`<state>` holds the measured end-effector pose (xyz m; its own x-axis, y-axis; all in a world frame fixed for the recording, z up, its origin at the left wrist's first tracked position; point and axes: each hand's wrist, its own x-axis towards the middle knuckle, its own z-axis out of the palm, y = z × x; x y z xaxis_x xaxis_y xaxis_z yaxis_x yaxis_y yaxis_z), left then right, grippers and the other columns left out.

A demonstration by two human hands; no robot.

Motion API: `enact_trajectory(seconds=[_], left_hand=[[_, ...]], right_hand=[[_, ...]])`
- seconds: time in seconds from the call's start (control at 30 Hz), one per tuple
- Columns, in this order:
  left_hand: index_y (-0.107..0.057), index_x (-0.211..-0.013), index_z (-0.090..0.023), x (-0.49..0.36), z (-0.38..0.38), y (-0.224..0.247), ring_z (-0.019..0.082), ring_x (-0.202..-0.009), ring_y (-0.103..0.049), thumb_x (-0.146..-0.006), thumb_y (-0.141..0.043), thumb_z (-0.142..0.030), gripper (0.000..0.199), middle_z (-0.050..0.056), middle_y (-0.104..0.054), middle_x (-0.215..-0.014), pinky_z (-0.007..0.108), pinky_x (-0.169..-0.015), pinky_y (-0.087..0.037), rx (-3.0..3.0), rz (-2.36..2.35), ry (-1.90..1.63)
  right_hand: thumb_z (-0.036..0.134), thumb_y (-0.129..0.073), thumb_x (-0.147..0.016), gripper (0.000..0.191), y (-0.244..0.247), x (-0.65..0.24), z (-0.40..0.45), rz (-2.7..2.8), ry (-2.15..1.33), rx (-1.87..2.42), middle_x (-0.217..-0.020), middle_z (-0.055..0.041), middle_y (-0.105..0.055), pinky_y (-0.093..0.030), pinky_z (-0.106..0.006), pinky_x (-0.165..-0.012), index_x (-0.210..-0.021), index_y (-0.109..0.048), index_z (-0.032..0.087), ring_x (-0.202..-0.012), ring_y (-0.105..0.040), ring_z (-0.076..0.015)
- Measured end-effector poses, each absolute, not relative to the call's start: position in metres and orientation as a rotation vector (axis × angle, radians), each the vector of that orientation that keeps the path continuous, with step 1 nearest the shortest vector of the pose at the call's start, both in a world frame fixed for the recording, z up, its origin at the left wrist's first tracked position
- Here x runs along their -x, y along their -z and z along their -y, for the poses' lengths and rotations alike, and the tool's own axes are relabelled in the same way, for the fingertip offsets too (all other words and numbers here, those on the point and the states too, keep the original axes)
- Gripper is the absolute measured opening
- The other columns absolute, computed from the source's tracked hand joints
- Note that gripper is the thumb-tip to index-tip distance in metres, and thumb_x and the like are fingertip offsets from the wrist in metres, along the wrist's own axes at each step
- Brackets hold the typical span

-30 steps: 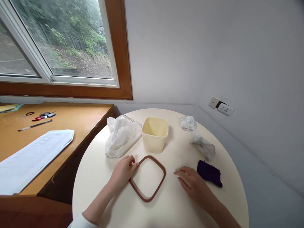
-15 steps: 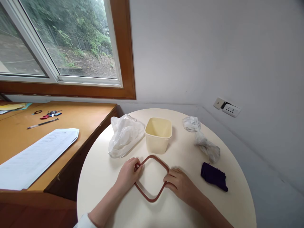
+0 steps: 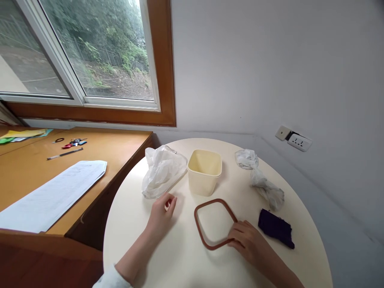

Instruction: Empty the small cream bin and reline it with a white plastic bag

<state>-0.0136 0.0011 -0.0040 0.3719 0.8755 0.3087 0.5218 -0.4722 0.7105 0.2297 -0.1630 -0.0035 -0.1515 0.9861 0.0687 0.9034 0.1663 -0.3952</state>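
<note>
A brown square ring point(image 3: 211, 247) with rounded corners, like a bin's rim, lies at a slant before a pale yellow plastic bin point(image 3: 201, 183). The bin stands upright. My right hand point(image 3: 247, 242) grips the ring's right corner between thumb and fingers. To the left of the ring, my left hand point(image 3: 162, 212) is off it and holds nothing; its fingers are curled, with a gap at the thumb. A crumpled white plastic bag point(image 3: 163, 170) sits just beyond my left hand. Right of my right hand lies a folded dark purple cloth point(image 3: 275, 227).
The round cream table point(image 3: 171, 256) bears everything. A twisted plastic bag point(image 3: 264, 184) lies at its right. On the left, a wooden desk point(image 3: 120, 144) carries papers point(image 3: 60, 192), a pen point(image 3: 64, 154) and keys point(image 3: 75, 142). A wall with a socket point(image 3: 300, 142) bounds the right.
My left hand has let go of the ring and drawn away to the left. The ring has shifted right and turned, still held in my right hand. The view has swung slightly left.
</note>
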Motion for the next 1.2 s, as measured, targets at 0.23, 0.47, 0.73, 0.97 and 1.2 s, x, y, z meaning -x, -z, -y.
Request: enact_trajectory(seconds=[0.23,0.47,0.73,0.97,1.2], left_hand=[[-0.054,-0.096,-0.018,0.044,-0.057,-0.008,0.020,-0.078,-0.052,-0.080,-0.046,-0.038,0.027,0.008,-0.054,-0.091,0.030,-0.065,-0.045,-2.153,-1.583,-1.173],[-0.030,-0.133,-0.010,0.068,-0.107,-0.007,0.036,-0.109,-0.045,-0.072,-0.052,-0.040,0.072,0.023,-0.046,-0.118,0.044,-0.084,-0.040,-2.197,-1.862,-0.607],[-0.064,-0.091,-0.015,0.083,-0.116,-0.034,0.025,-0.082,-0.059,-0.073,-0.041,-0.018,0.030,0.010,-0.064,-0.087,0.030,-0.066,-0.042,-2.176,-1.695,-0.685],[-0.060,-0.098,-0.015,0.086,-0.109,-0.112,0.015,-0.076,-0.055,-0.074,-0.040,-0.017,0.031,0.002,-0.062,-0.080,0.022,-0.066,-0.040,-2.144,-1.540,-1.109],[-0.063,-0.084,-0.018,0.076,-0.067,-0.168,0.011,-0.062,-0.050,-0.071,-0.051,-0.019,0.017,-0.001,-0.059,-0.072,0.020,-0.055,-0.038,-1.788,-0.952,-1.443]], right_hand=[[0.015,-0.049,-0.084,0.015,0.007,-0.251,0.169,2.004,-0.384,2.034,-0.077,-0.0036,-0.059,-0.038,-0.032,-0.071,-0.076,-0.061,0.017,-0.075,-0.054,-0.0180],[0.022,-0.046,-0.085,0.017,0.004,-0.251,0.164,1.886,-0.486,2.049,-0.081,-0.0038,-0.061,-0.041,-0.032,-0.072,-0.077,-0.061,0.019,-0.077,-0.056,-0.0185],[0.028,-0.045,-0.086,0.017,-0.012,-0.247,0.162,1.869,-0.484,2.015,-0.085,-0.0039,-0.062,-0.042,-0.033,-0.072,-0.088,-0.061,0.021,-0.080,-0.056,-0.0199],[0.025,-0.040,-0.088,0.019,-0.047,-0.207,0.130,1.889,-0.456,1.725,-0.073,-0.0005,-0.058,-0.041,-0.028,-0.063,-0.077,-0.055,0.021,-0.067,-0.053,-0.0142],[0.021,-0.043,-0.085,0.017,-0.062,-0.147,0.095,1.797,-0.507,1.398,-0.080,0.0002,-0.058,-0.044,-0.026,-0.067,-0.099,-0.053,0.023,-0.070,-0.055,-0.0119]])
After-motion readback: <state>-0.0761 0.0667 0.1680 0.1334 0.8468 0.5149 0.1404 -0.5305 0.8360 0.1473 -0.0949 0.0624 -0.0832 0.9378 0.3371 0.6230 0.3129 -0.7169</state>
